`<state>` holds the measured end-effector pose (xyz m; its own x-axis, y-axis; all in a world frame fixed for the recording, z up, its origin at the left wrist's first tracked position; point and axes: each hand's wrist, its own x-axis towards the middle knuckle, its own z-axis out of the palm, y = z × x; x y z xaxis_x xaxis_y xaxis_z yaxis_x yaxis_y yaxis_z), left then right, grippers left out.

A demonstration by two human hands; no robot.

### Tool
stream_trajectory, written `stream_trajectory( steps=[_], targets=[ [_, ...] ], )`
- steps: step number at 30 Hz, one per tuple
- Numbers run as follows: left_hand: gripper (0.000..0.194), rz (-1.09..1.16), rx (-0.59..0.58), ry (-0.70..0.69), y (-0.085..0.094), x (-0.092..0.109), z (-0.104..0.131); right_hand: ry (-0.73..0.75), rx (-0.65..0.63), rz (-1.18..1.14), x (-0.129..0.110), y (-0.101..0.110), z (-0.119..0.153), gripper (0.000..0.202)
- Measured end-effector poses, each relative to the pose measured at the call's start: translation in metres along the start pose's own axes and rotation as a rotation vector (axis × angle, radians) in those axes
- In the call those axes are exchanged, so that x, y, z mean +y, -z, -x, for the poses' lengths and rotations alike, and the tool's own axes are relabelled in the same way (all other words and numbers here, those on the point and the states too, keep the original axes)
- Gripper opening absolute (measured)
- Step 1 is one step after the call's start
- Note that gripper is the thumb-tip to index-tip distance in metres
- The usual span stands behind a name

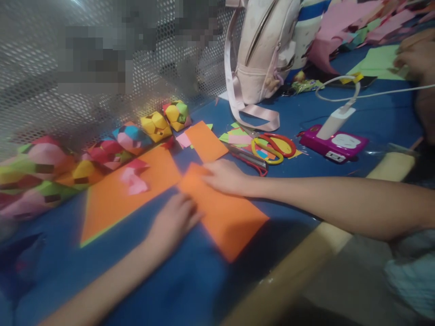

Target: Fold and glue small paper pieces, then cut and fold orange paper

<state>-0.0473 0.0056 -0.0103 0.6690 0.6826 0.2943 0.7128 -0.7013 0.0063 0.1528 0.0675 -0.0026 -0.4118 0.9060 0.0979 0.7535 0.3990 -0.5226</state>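
Note:
A rectangular orange sheet of paper (234,217) lies at an angle on the blue table, its near corner towards me. My left hand (176,213) is at its left edge, fingers curled and closed on the paper, slightly smeared by motion. My right hand (226,176) lies flat over the sheet's upper part, fingers stretched to the left; the fingertips are blurred. Just beyond is a smaller orange piece (206,141). Left of my hands rests a larger orange sheet (125,194) with a crumpled pink scrap (135,179) on it.
Colourful folded paper shapes (154,127) line the mesh partition (200,59). Scissors (273,149), a cutter (246,158) and paper scraps (238,136) lie beyond my right hand. A purple power strip (335,142), a backpack (260,63) and another person's hand (416,54) are farther right.

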Motion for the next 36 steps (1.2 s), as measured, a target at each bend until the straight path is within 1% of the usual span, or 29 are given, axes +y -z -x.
stream_trajectory(
  steps=[2,4,6,9,12,14,17,19,21,23,24,26,27,28,29,30,31,32,33,36],
  targets=[
    [0.030,-0.004,0.002,-0.027,0.005,0.009,0.004,-0.004,-0.005,-0.016,-0.001,0.001,0.000,0.018],
    [0.032,0.039,-0.004,-0.062,0.007,0.020,0.009,-0.008,-0.011,-0.043,-0.001,0.002,0.001,0.017],
    [0.026,0.135,-0.018,-0.113,0.007,0.032,0.016,-0.012,-0.013,-0.062,-0.001,0.001,0.000,0.017],
    [0.017,0.268,-0.012,-0.215,0.003,0.050,0.029,-0.014,-0.009,-0.060,0.000,0.001,0.000,0.016],
    [0.016,0.371,0.035,-0.326,0.000,0.064,0.038,-0.009,0.009,-0.070,0.001,0.000,0.000,0.014],
    [0.014,0.422,0.027,-0.370,0.004,0.068,0.039,-0.018,0.027,-0.128,0.002,-0.001,-0.001,0.014],
    [0.012,0.503,-0.014,-0.325,0.018,0.063,0.034,-0.053,0.058,-0.299,0.003,0.000,-0.003,0.019],
    [0.018,0.504,0.022,-0.234,0.025,0.051,0.028,-0.088,0.067,-0.438,0.005,0.002,-0.004,0.023],
    [0.028,0.474,0.115,-0.122,0.026,0.033,0.018,-0.115,0.066,-0.578,0.006,0.005,-0.005,0.023],
    [0.037,0.459,0.422,0.253,0.023,0.012,0.005,-0.130,0.053,-0.708,0.003,0.010,-0.004,0.022],
    [0.043,0.547,0.517,0.418,0.021,0.003,-0.001,-0.131,0.040,-0.760,0.001,0.012,-0.002,0.022],
    [0.049,0.797,0.540,0.674,0.018,-0.011,-0.013,-0.132,0.002,-0.843,-0.005,0.016,0.001,0.021],
    [0.047,0.952,0.480,0.798,0.017,-0.015,-0.016,-0.134,-0.024,-0.878,-0.008,0.017,0.003,0.019],
    [0.041,1.099,0.393,0.908,0.017,-0.018,-0.019,-0.135,-0.049,-0.910,-0.010,0.018,0.005,0.017],
    [0.035,1.220,0.317,0.997,0.018,-0.019,-0.020,-0.134,-0.071,-0.940,-0.012,0.019,0.006,0.016],
    [0.030,1.308,0.267,1.061,0.020,-0.019,-0.021,-0.133,-0.091,-0.967,-0.012,0.019,0.006,0.016],
    [0.027,1.362,0.255,1.101,0.023,-0.019,-0.021,-0.130,-0.110,-0.983,-0.011,0.019,0.005,0.018],
    [0.024,1.383,0.290,1.115,0.025,-0.019,-0.021,-0.129,-0.129,-0.983,-0.009,0.020,0.004,0.020],
    [0.021,1.391,0.357,1.111,0.029,-0.019,-0.022,-0.130,-0.158,-0.969,-0.006,0.022,0.003,0.023],
    [0.011,1.432,0.542,1.044,0.038,-0.022,-0.027,-0.111,-0.261,-0.887,0.003,0.031,-0.002,0.022]
  ],
)
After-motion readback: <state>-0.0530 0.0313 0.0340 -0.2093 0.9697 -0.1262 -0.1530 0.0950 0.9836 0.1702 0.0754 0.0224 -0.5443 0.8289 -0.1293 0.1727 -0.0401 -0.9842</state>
